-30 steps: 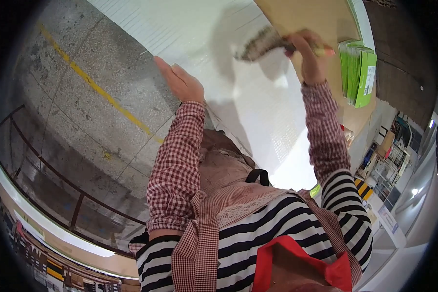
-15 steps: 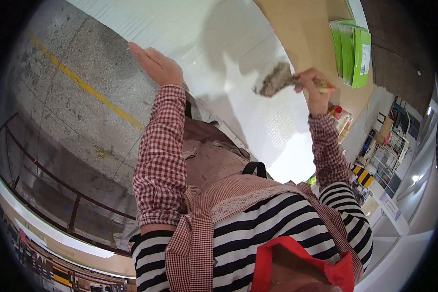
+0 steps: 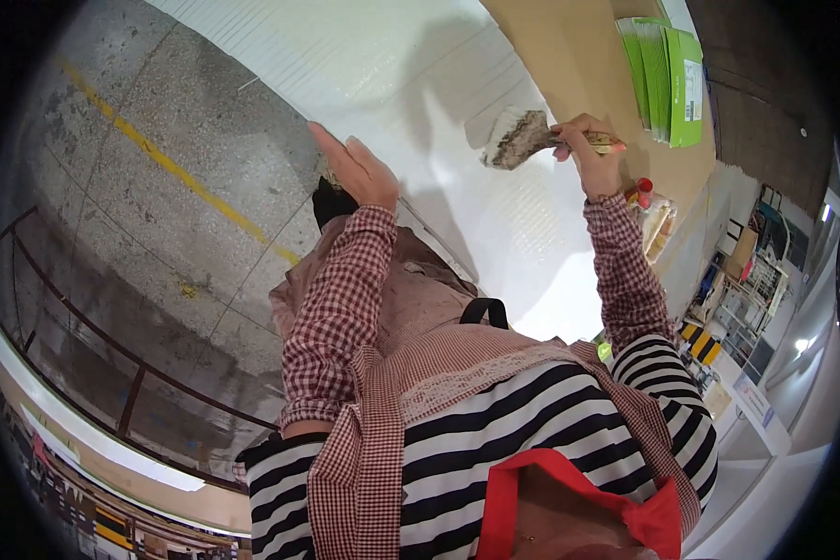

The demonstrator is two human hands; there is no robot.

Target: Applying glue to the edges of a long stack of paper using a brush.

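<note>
My right hand (image 3: 590, 154) is wrapped round the handle of a wide brush (image 3: 518, 140) with pale, dark-stained bristles. The bristle end points left, over a large white sheet (image 3: 476, 201) with fine ribbed lines and a glossy patch. Whether the bristles touch the sheet I cannot tell. At the sheet's left edge is my left hand (image 3: 359, 175), fingers stretched out and thumb apart, holding nothing. Shadows of my body fall across the sheet.
Brown board (image 3: 569, 56) lies along the sheet's far right side, bearing a stack of green packets (image 3: 661, 82). Close to my right forearm is a red-capped container (image 3: 640, 191). Grey floor with a yellow line (image 3: 168, 168) and a dark metal rail (image 3: 84, 341) are at left.
My left hand has moved right and down along the sheet's edge. The brush has shifted slightly up and left in my right hand, its bristles now angled differently.
</note>
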